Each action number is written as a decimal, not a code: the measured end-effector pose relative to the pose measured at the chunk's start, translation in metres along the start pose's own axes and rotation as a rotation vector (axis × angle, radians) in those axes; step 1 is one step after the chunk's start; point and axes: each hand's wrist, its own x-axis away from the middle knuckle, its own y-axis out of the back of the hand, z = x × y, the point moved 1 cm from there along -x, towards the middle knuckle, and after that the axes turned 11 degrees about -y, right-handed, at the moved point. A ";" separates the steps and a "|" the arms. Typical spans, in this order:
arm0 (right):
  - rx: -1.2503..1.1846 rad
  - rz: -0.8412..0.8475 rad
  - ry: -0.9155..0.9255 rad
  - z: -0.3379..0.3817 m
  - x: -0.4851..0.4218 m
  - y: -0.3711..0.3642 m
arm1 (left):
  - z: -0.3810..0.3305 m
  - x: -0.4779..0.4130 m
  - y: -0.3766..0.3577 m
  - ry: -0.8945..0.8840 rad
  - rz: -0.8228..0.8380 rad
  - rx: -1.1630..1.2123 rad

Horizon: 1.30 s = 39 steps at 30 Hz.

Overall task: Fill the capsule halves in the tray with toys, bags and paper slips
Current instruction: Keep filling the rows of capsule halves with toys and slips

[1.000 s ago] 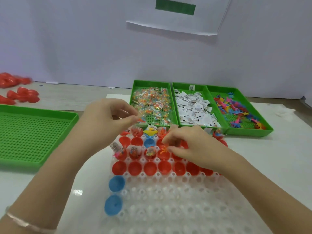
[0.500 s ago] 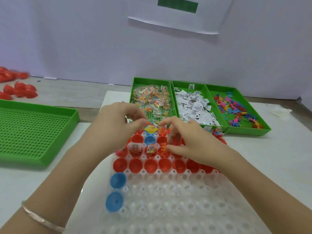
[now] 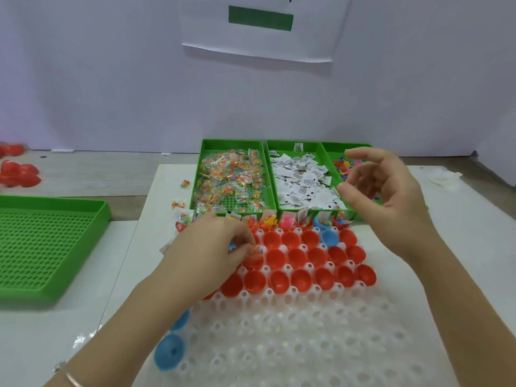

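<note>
A clear holed tray (image 3: 293, 331) holds rows of red capsule halves (image 3: 298, 258) and a few blue ones (image 3: 329, 238). The far row carries toys and slips. My left hand (image 3: 220, 247) is low over the tray's left side, its fingertips pinching a small clear bag of coloured bits (image 3: 255, 251) at a red half. My right hand (image 3: 385, 188) hovers above the green bins with loosely curled fingers and nothing in it. Three green bins behind the tray hold bags (image 3: 231, 177), paper slips (image 3: 301, 180) and coloured toys (image 3: 346, 166).
A large green perforated tray (image 3: 42, 247) sits at the left. Red capsule halves (image 3: 19, 174) lie at the far left. A few loose bags (image 3: 181, 203) lie beside the bag bin. Two blue halves (image 3: 170, 350) sit at the clear tray's near left.
My right hand has lifted off the capsule tray and moved right and back, over the bins. My left hand has dropped onto the tray with a bag. The view has shifted closer.
</note>
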 end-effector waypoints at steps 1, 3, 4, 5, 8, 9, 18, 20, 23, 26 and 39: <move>0.019 0.021 0.000 -0.001 0.001 -0.002 | 0.000 0.000 -0.001 -0.014 -0.003 -0.036; 0.079 0.091 -0.004 -0.003 0.005 -0.009 | 0.000 0.000 -0.001 -0.025 -0.007 -0.098; 0.119 0.141 -0.014 -0.004 0.007 -0.015 | -0.001 0.000 -0.001 -0.024 -0.003 -0.128; 0.168 0.201 -0.028 -0.005 0.009 -0.021 | -0.001 0.000 -0.003 -0.021 0.006 -0.156; 0.382 0.381 -0.023 -0.005 0.014 -0.045 | -0.003 -0.001 -0.007 -0.004 0.041 -0.196; 0.455 0.432 -0.008 -0.006 0.015 -0.053 | -0.004 -0.001 -0.009 0.000 0.050 -0.207; 0.560 0.498 0.048 -0.003 0.014 -0.072 | -0.014 0.004 -0.011 -0.045 0.048 -0.364; 0.506 0.465 0.029 -0.003 0.011 -0.065 | -0.017 0.005 -0.010 -0.065 0.038 -0.392; 0.439 0.391 0.003 -0.003 0.005 -0.054 | -0.020 0.005 -0.012 -0.109 0.002 -0.433; 0.377 0.316 -0.043 -0.004 -0.006 -0.041 | -0.020 0.007 -0.014 -0.132 -0.012 -0.464; 0.598 0.388 -0.314 -0.051 -0.089 -0.031 | -0.011 0.004 -0.010 -0.073 0.075 -0.254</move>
